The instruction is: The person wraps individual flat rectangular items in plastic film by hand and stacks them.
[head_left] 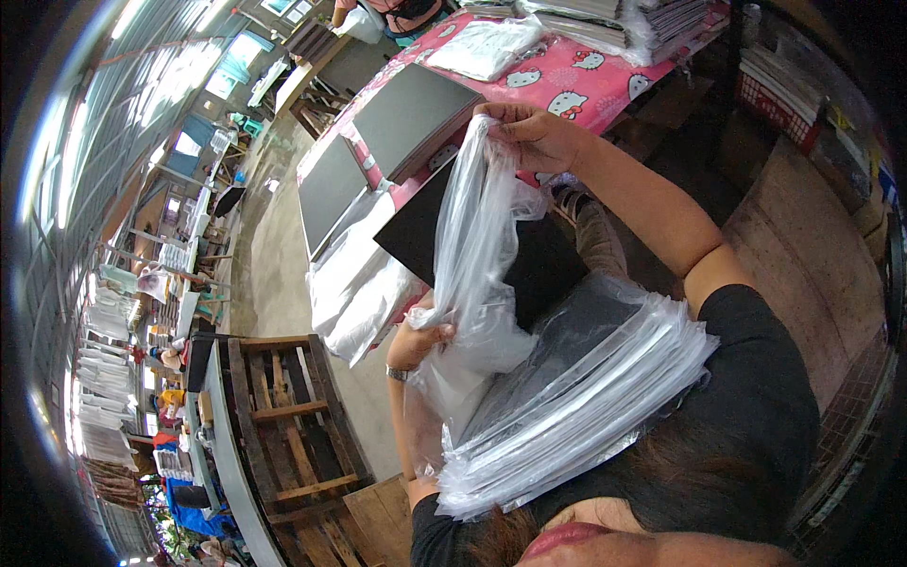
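My right hand (pixel 534 132) is raised and pinches the top edge of a clear plastic bag (pixel 477 246). Lower down, my left hand (pixel 416 345), with a watch on its wrist, grips the bag's bunched bottom part. The bag hangs stretched between the two hands. Right behind it a flat black sheet (pixel 543 269) stands at a slant; whether it is partly inside the bag I cannot tell. A thick stack of flat items in clear plastic sleeves (pixel 576 406) lies across my lap, just under the hands.
A table with a pink cartoon-cat cloth (pixel 567 80) stands ahead, carrying two grey boards (pixel 411 113), a white packet and stacks of wrapped goods (pixel 614 19). White plastic bags (pixel 354 283) hang off its near corner. A wooden pallet (pixel 283 416) lies on the concrete floor at left. A red basket (pixel 775 99) sits at right.
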A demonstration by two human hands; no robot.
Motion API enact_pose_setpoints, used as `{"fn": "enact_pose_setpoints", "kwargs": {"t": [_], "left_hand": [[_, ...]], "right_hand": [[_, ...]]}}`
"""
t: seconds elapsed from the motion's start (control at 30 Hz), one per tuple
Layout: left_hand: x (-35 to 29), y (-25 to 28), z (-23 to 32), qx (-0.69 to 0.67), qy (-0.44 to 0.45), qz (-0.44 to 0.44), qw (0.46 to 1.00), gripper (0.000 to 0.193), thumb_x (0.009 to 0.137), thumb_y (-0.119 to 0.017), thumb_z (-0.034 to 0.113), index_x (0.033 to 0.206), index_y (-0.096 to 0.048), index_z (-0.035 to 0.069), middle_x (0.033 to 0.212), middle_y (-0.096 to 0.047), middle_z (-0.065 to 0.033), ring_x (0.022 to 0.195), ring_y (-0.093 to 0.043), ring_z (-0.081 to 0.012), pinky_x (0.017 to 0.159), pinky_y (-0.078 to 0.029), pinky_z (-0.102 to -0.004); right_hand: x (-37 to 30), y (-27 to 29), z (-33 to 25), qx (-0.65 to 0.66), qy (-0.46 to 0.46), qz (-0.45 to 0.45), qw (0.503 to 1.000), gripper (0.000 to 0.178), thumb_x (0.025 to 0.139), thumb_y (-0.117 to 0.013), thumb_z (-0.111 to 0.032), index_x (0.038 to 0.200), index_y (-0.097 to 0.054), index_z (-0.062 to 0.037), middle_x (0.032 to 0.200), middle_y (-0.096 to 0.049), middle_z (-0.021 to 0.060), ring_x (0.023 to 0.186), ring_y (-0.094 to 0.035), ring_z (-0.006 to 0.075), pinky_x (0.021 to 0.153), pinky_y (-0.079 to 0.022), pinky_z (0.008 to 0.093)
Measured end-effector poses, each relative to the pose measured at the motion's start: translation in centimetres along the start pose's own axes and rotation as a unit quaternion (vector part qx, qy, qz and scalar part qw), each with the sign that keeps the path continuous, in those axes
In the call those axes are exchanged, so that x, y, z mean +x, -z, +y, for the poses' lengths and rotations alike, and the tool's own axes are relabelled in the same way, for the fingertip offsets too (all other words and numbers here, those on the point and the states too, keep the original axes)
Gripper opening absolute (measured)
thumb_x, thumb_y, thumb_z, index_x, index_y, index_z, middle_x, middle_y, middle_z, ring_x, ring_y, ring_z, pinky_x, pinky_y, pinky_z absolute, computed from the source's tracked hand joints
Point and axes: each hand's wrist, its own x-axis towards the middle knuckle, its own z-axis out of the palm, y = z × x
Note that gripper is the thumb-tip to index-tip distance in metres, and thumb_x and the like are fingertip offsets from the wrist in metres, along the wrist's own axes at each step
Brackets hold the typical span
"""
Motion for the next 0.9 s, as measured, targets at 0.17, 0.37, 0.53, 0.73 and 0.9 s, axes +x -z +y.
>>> {"fn": "enact_pose_setpoints", "kwargs": {"t": [0.17, 0.37, 0.53, 0.73, 0.9], "left_hand": [[-0.9, 3.5, -2.5, -0.242, -0.095, 0.141, 0.955, 0.02, 0.08, -0.061, 0.016, 0.092, -0.058, 0.0, 0.077, -0.058, -0.0012, 0.065, -0.051, -0.0127, 0.057, -0.041, -0.0268], [4.5, 9.0, -3.5, -0.185, -0.079, 0.3, 0.933, 0.013, 0.081, -0.055, 0.011, 0.089, -0.056, 0.0, 0.076, -0.057, -0.0018, 0.064, -0.049, -0.0125, 0.056, -0.039, -0.0282], [8.5, 8.6, -2.7, 0.169, -0.076, 0.415, 0.891, 0.009, 0.082, -0.051, 0.006, 0.086, -0.055, -0.001, 0.075, -0.056, -0.0023, 0.064, -0.048, -0.0124, 0.055, -0.037, -0.0294], [4.9, 1.4, -1.3, 0.304, -0.023, 0.411, 0.859, 0.039, 0.083, -0.046, 0.003, 0.121, -0.049, -0.008, 0.067, -0.057, -0.0143, 0.059, -0.05, -0.0182, 0.058, -0.042, -0.0342], [-1.5, -2.9, 3.4, 0.423, -0.074, 0.481, 0.764, 0.028, 0.079, -0.064, 0.006, 0.105, -0.063, -0.005, 0.066, -0.062, -0.0132, 0.055, -0.052, -0.0139, 0.051, -0.04, -0.0295]], "right_hand": [[0.0, 0.6, -0.7, -0.092, -0.096, -0.036, 0.99, 0.033, 0.085, -0.061, -0.009, 0.116, -0.05, -0.0037, 0.106, -0.059, 0.007, 0.089, -0.061, 0.0127, 0.079, -0.051, 0.0258], [1.7, 2.7, 0.4, -0.246, -0.025, 0.047, 0.968, 0.055, 0.073, -0.06, -0.002, 0.125, -0.045, -0.0012, 0.11, -0.056, 0.0089, 0.091, -0.06, 0.0194, 0.081, -0.049, 0.0287], [2.7, 4.2, 3.7, -0.736, 0.016, 0.198, 0.647, 0.041, 0.077, -0.052, -0.006, 0.118, -0.057, -0.0055, 0.104, -0.053, 0.0212, 0.09, -0.059, 0.0304, 0.08, -0.048, 0.0364], [-2.9, 1.5, 6.2, -0.787, 0.147, 0.235, 0.551, 0.03, 0.081, -0.054, -0.006, 0.11, -0.06, -0.0043, 0.097, -0.051, 0.0172, 0.084, -0.059, 0.0328, 0.077, -0.048, 0.0396], [-5.5, -1.9, 1.3, -0.499, 0.011, 0.174, 0.849, 0.018, 0.078, -0.063, -0.01, 0.093, -0.06, 0.0001, 0.098, -0.054, 0.0095, 0.069, -0.058, 0.0164, 0.062, -0.049, 0.0303]]}}
